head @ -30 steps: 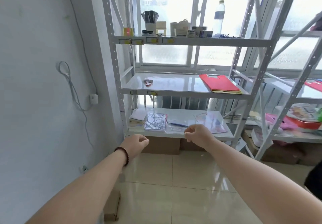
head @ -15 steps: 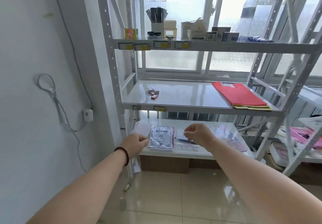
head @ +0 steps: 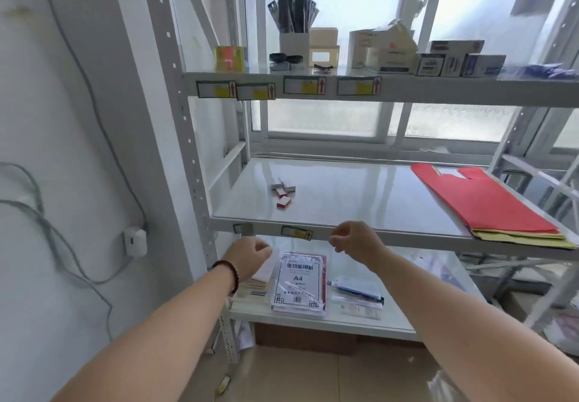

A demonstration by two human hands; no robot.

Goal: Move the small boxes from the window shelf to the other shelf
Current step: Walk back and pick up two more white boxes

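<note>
Several small red-and-white boxes (head: 283, 193) lie in a loose cluster on the left part of the middle shelf (head: 344, 229) of the white rack by the window. My left hand (head: 249, 256) hovers below the shelf's front edge, fingers loosely curled, holding nothing. My right hand (head: 355, 240) is raised in front of that edge, fingers loosely curled and holding nothing too. Both hands are short of the boxes, which sit further back on the shelf.
Red and yellow folders (head: 488, 204) lie at the shelf's right. The top shelf (head: 407, 88) carries cartons, a pen holder and tape. Below, an A4 paper pack (head: 299, 282) and pens lie on the lower shelf. A second rack (head: 548, 182) stands to the right; wall and cables to the left.
I have stepped closer to the rack, which now fills the view. Both hands have risen from the lower shelf's height to the middle shelf's front edge.
</note>
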